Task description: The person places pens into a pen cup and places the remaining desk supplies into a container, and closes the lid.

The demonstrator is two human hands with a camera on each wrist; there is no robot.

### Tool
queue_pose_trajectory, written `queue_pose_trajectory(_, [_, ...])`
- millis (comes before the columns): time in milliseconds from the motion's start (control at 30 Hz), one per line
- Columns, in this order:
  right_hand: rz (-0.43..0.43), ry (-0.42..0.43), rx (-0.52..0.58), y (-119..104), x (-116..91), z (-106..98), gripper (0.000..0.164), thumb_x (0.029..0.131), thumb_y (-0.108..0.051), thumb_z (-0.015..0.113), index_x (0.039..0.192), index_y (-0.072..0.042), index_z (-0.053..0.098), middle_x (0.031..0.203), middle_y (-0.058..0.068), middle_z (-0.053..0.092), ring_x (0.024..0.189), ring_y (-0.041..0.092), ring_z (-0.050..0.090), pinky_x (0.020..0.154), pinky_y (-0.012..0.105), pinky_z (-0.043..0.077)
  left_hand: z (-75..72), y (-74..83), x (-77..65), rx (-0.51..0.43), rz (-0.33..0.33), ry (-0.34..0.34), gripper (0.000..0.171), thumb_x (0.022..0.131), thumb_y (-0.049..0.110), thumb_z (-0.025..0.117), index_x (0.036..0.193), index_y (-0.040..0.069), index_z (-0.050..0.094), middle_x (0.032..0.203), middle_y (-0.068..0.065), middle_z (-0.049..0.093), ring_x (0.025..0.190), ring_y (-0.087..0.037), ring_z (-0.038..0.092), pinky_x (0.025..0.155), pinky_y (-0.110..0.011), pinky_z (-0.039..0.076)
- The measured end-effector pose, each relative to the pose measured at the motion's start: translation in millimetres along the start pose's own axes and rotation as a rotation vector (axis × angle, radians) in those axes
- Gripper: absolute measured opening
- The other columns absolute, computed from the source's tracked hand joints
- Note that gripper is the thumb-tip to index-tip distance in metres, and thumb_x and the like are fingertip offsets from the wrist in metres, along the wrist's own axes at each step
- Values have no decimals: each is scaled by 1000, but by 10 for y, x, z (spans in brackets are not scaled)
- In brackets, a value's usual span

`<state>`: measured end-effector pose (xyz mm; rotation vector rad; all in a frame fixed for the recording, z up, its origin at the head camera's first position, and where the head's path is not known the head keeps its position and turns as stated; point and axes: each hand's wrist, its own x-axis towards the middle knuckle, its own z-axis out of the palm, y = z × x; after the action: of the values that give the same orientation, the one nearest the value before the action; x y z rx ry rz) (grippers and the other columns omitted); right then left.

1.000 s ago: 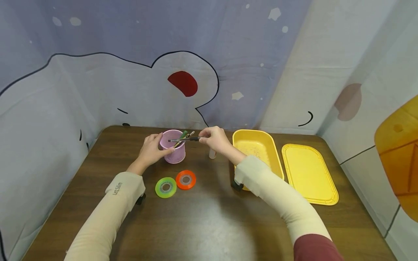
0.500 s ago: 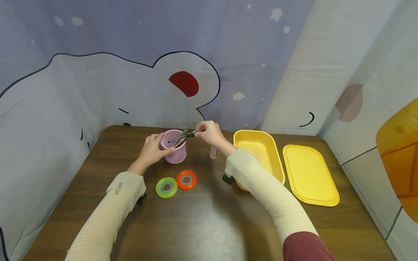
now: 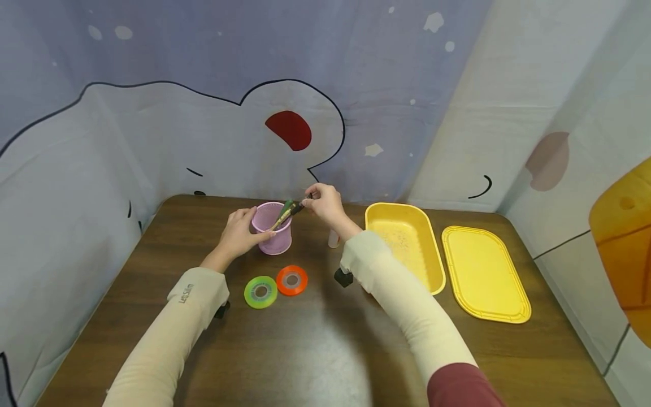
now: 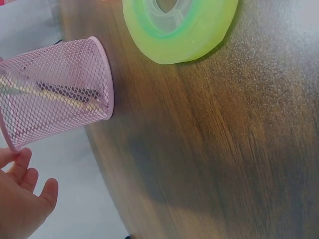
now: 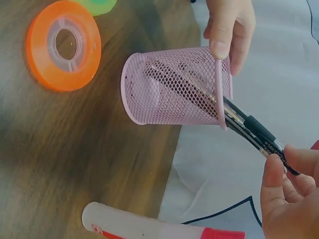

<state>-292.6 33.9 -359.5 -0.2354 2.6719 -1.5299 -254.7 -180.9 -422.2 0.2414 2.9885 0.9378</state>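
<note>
A pink mesh pen holder (image 3: 276, 243) stands upright near the back of the table. My left hand (image 3: 236, 234) holds it by the rim, thumb on the near side and fingers on the far side. My right hand (image 3: 328, 206) pinches a black pen (image 5: 260, 130) by its upper end. The pen's lower part is inside the holder, slanting down along other pens or pencils. A green item (image 3: 287, 207) also sticks out of the holder. In the right wrist view, a white glue stick (image 5: 149, 226) with a red end stands beside the holder.
Closer to me lie a green tape roll (image 3: 249, 294) and an orange tape roll (image 3: 282, 285). Right of the hands sits a yellow tub (image 3: 441, 271), with its yellow lid (image 3: 485, 271) flat beside it. A patterned cloth (image 3: 213, 141) hangs behind the table.
My right hand has moved left and back, tilting the pen from nearly level to slanting and lowering it into the holder. The left hand keeps its grip on the rim.
</note>
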Motion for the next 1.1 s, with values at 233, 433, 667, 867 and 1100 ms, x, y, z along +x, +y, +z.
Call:
queue_pose_trajectory(233, [33, 54, 135, 33, 16, 101, 17, 79, -2, 62, 94, 1, 55, 85, 18, 66, 69, 31, 65, 55, 29, 52, 2, 4, -2, -4, -1, -3, 90, 74, 49, 63, 137, -1, 25, 133, -22, 33, 125, -36, 24, 99, -54, 28])
queue_pose_trajectory(433, [46, 65, 160, 60, -4, 195, 10, 79, -2, 62, 86, -1, 54, 79, 17, 67, 50, 10, 59, 49, 22, 50, 4, -1, -6, -18, -8, -11, 91, 73, 51, 63, 138, -1, 25, 133, -22, 32, 125, -36, 23, 99, -54, 28])
queue_pose_trajectory(667, [73, 22, 194, 111, -32, 261, 11, 81, -3, 60, 88, 1, 54, 83, 22, 66, 70, 32, 65, 49, 22, 50, 23, -19, 10, -18, -6, -6, 92, 73, 51, 63, 138, 0, 24, 134, -22, 32, 125, -35, 23, 99, -53, 29])
queue_pose_trajectory(867, [68, -41, 197, 131, -80, 226, 15, 81, -3, 60, 94, 2, 55, 87, 22, 65, 78, 35, 64, 63, 35, 53, 27, -10, 13, -13, -8, -9, 92, 73, 51, 63, 138, 0, 24, 133, -21, 32, 125, -35, 24, 99, -53, 28])
queue_pose_trajectory(1100, [-14, -115, 76, 91, -202, 2, 23, 80, -6, 61, 103, 0, 57, 92, 17, 63, 83, 31, 62, 69, 37, 53, 13, -12, 6, -11, -15, -8, 93, 72, 52, 64, 138, 0, 24, 134, -21, 32, 125, -35, 23, 99, -54, 28])
